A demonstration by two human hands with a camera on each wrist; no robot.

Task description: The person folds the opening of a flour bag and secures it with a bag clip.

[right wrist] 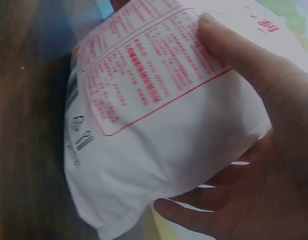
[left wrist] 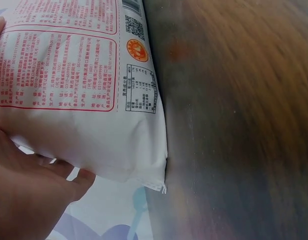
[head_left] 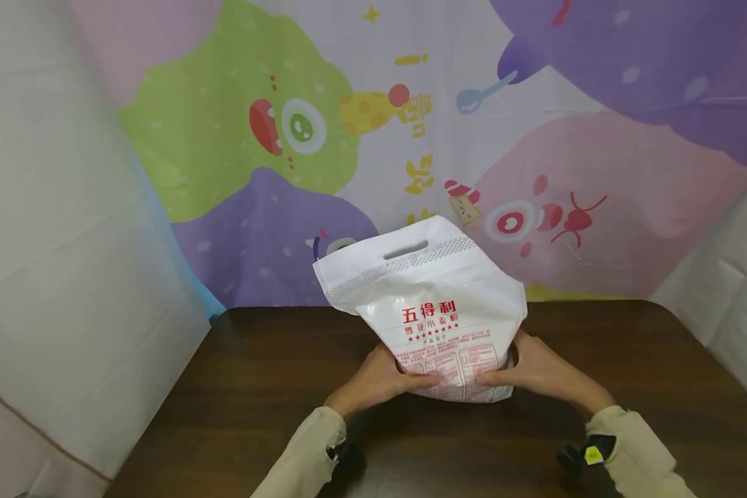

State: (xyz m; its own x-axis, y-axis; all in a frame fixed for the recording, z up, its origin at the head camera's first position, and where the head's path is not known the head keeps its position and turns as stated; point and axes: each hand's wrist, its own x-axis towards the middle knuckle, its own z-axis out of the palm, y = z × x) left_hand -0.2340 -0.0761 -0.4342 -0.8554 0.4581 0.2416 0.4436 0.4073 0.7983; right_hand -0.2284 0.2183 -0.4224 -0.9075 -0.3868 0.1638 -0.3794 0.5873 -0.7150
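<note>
A white flour bag point(head_left: 438, 297) with red print stands between my two hands, leaning to the left, its slotted handle point(head_left: 406, 250) at the top. My left hand point(head_left: 380, 377) grips its lower left side, thumb across the printed front. On the lower right side my right hand point(head_left: 538, 366) holds it the same way, the two thumbs pointing at each other. In the right wrist view, fingers point(right wrist: 194, 212) curl round behind the bag. The left wrist view shows the bag's bottom edge point(left wrist: 161, 150) close over the table.
The dark brown wooden table point(head_left: 255, 387) spreads out on both sides of the bag. Behind it hangs a cloth point(head_left: 373, 166) printed with cartoon monsters. Pale curtains point(head_left: 50, 207) close in the left and right sides.
</note>
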